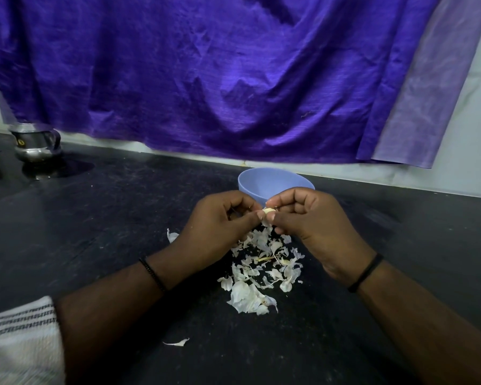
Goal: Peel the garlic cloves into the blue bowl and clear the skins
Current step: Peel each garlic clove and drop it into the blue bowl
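A small pale garlic clove is pinched between the fingertips of my left hand and my right hand, just above the black counter. Right behind my hands stands the light blue bowl; its inside is partly hidden by my fingers. A heap of white garlic skins lies on the counter under and in front of my hands. A single skin flake lies nearer to me, and another peeks out beside my left hand.
A steel pot stands at the far left of the black counter. A purple cloth hangs along the back wall. A striped white cloth lies at the lower left corner.
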{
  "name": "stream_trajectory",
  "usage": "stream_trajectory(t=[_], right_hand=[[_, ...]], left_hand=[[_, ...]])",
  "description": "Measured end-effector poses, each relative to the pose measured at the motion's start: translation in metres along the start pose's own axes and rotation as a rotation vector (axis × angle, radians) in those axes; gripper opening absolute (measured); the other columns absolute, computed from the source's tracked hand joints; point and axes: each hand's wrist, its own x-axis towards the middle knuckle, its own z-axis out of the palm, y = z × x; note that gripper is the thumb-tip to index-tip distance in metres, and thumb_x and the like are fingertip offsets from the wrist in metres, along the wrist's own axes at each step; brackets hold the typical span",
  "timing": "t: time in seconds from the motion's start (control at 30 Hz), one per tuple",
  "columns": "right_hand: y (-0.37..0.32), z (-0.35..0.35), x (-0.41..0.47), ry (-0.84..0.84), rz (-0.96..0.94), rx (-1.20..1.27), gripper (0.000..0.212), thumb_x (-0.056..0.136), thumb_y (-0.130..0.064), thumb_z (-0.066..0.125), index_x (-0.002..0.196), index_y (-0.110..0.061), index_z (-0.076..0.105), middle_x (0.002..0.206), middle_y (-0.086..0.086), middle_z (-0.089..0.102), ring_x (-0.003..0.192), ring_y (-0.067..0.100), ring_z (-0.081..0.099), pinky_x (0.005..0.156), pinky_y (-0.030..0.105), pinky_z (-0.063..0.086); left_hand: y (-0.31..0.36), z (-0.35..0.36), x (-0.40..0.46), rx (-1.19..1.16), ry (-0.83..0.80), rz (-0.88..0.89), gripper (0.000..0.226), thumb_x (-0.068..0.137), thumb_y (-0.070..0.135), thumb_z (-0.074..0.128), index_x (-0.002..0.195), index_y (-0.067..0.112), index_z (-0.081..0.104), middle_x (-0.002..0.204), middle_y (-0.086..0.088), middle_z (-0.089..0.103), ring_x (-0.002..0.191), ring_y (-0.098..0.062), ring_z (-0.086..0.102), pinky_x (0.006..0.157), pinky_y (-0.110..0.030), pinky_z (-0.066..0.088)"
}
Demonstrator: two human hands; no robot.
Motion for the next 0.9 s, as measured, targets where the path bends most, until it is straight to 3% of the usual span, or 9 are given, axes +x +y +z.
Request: stream_trajectory(t=[0.17,0.33,0.53,0.7,0.9], right_hand=[[0.001,0.001,0.0,-0.026,-0.036,-0.002,0.014,0.082,0.005,0.073,0.094,-0.003,0.07,0.082,0.012,0.075,0.065,0.008,0.066,0.061,0.019,0.053],[0.004,0.001,0.001,-0.023,-0.075,-0.08,0.014,0.085,0.003,0.071,0.095,-0.007,0.07,0.083,0.013,0.075,0.066,0.011,0.067,0.064,0.021,0.056],[0.01,0.0,0.004,-0.014,-0.146,-0.198,0.011,0.087,-0.007,0.073,0.093,-0.015,0.072,0.079,0.003,0.075,0.067,0.012,0.069,0.065,0.021,0.056],[0.013,0.002,0.002,0.028,-0.295,-0.419,0.002,0.087,-0.019,0.074,0.089,-0.02,0.075,0.076,-0.012,0.072,0.072,0.001,0.066,0.063,0.01,0.047],[0.011,0.0,0.001,-0.046,-0.503,-0.824,0.013,0.1,-0.031,0.053,0.096,-0.02,0.058,0.078,-0.01,0.056,0.073,0.007,0.052,0.062,0.034,0.046]], left_hand=[[-0.002,-0.002,0.004,0.013,-0.026,-0.05,0.004,0.091,0.019,0.07,0.09,0.015,0.07,0.076,-0.008,0.07,0.057,-0.019,0.064,0.048,-0.032,0.053],[0.0,-0.001,-0.001,0.063,-0.179,-0.068,0.014,0.099,0.025,0.056,0.091,0.015,0.062,0.081,-0.003,0.071,0.052,-0.015,0.059,0.046,-0.021,0.043],[0.003,0.0,0.0,-0.028,-0.193,-0.118,0.02,0.101,0.022,0.053,0.089,0.008,0.061,0.072,-0.002,0.068,0.047,-0.016,0.053,0.042,-0.023,0.038],[0.004,0.001,-0.001,-0.105,-0.166,-0.153,0.02,0.101,0.012,0.048,0.086,0.002,0.057,0.064,-0.005,0.059,0.045,-0.017,0.049,0.041,-0.024,0.035],[0.007,0.003,-0.003,-0.044,-0.157,-0.057,0.025,0.104,0.01,0.04,0.081,0.0,0.045,0.059,0.003,0.045,0.047,-0.017,0.045,0.044,-0.027,0.037]])
